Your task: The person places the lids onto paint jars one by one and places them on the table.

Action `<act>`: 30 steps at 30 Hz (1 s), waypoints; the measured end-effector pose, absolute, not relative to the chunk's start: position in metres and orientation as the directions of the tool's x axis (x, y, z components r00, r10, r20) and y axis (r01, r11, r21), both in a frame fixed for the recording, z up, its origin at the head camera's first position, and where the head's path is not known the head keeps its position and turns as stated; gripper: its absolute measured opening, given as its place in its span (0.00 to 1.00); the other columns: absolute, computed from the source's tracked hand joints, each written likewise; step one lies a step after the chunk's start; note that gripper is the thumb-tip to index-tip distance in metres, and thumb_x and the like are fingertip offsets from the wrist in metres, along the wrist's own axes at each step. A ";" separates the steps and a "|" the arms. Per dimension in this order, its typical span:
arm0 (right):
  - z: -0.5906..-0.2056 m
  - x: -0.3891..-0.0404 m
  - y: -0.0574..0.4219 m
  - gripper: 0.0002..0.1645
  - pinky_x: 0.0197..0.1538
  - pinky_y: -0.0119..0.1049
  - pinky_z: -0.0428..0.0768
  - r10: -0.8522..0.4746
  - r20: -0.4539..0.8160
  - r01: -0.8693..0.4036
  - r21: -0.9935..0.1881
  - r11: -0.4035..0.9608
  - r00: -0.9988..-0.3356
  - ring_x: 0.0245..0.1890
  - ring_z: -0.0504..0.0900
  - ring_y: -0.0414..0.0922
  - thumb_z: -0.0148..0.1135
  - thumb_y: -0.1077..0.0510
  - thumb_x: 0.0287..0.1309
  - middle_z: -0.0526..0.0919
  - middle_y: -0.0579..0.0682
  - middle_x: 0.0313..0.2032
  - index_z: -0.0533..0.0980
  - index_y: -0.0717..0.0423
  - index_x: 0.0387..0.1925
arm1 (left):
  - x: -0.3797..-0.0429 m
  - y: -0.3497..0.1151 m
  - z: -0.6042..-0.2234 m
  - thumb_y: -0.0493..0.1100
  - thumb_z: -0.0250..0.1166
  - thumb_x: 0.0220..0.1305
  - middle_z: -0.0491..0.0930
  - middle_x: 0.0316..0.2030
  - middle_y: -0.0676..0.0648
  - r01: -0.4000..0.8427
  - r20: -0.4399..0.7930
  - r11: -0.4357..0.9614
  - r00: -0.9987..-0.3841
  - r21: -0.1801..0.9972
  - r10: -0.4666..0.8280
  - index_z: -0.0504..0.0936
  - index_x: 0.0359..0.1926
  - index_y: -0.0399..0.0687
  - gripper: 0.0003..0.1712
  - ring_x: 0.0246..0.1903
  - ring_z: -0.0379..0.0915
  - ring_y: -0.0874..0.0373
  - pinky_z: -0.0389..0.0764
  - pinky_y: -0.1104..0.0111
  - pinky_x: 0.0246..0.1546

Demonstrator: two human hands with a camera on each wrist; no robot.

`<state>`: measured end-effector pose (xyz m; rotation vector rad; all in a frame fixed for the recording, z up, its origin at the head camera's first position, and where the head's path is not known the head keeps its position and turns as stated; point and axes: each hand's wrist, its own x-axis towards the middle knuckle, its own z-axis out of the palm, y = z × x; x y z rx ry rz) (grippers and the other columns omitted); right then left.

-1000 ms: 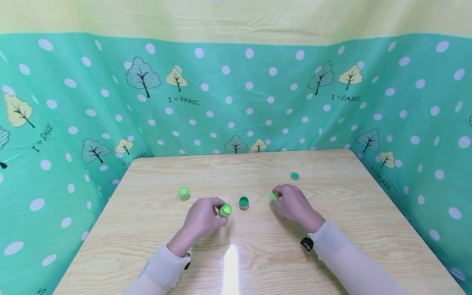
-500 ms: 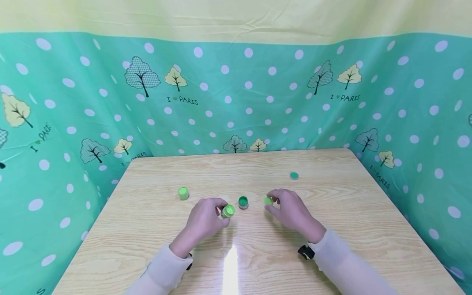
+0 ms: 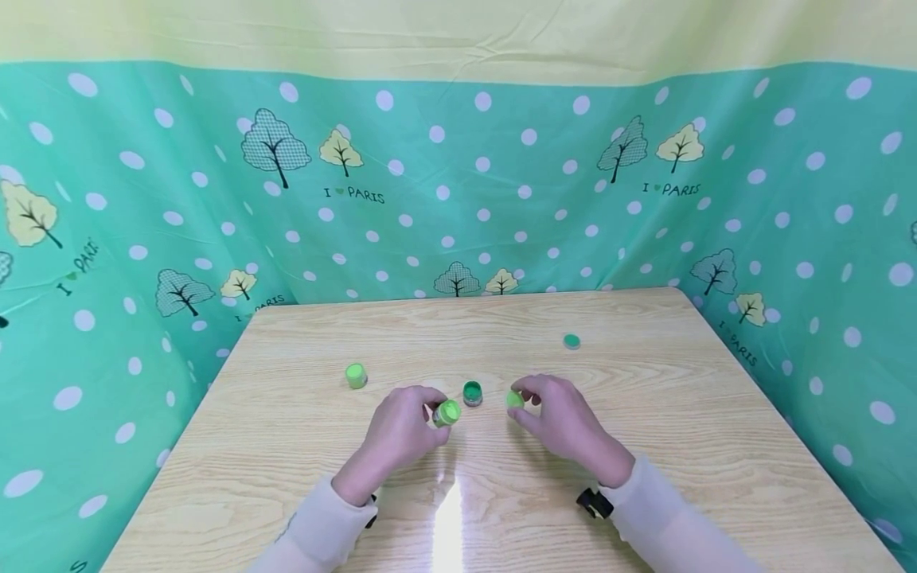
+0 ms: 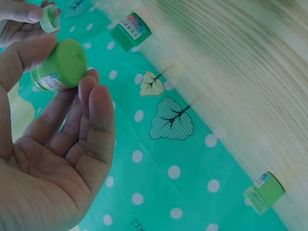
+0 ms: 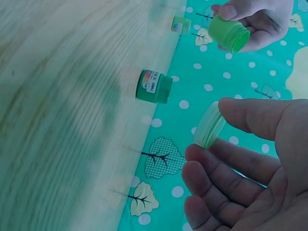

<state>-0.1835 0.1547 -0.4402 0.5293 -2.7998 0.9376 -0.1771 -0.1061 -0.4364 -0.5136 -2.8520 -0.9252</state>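
My left hand grips a small light green paint jar between thumb and fingers, its uncovered mouth leaning to the right. In the left wrist view this jar shows a white label. Across from it, my right hand pinches a light green lid by its edge. The right wrist view shows the hollow underside of the lid, apart from the jar. Between and slightly beyond the hands, a dark green paint jar stands upright with its top off.
Left of the hands stands another light green jar with its lid on. A dark green lid lies towards the back right of the wooden table. A turquoise dotted curtain hangs around the back and sides.
My right hand has brought the lid leftwards and a little nearer to me. The left hand has shifted slightly right with the jar, narrowing the gap between them.
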 end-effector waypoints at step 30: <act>-0.440 -0.166 0.146 0.19 0.43 0.38 0.82 -0.359 0.266 -0.444 -0.610 0.656 -0.895 0.40 0.82 0.44 0.77 0.56 0.55 0.87 0.43 0.42 0.85 0.54 0.49 | -0.170 -0.093 -0.435 0.37 0.77 0.46 0.82 0.28 0.57 0.406 0.200 0.759 -0.913 0.508 0.355 0.89 0.37 0.50 0.14 0.26 0.70 0.65 0.73 0.72 0.25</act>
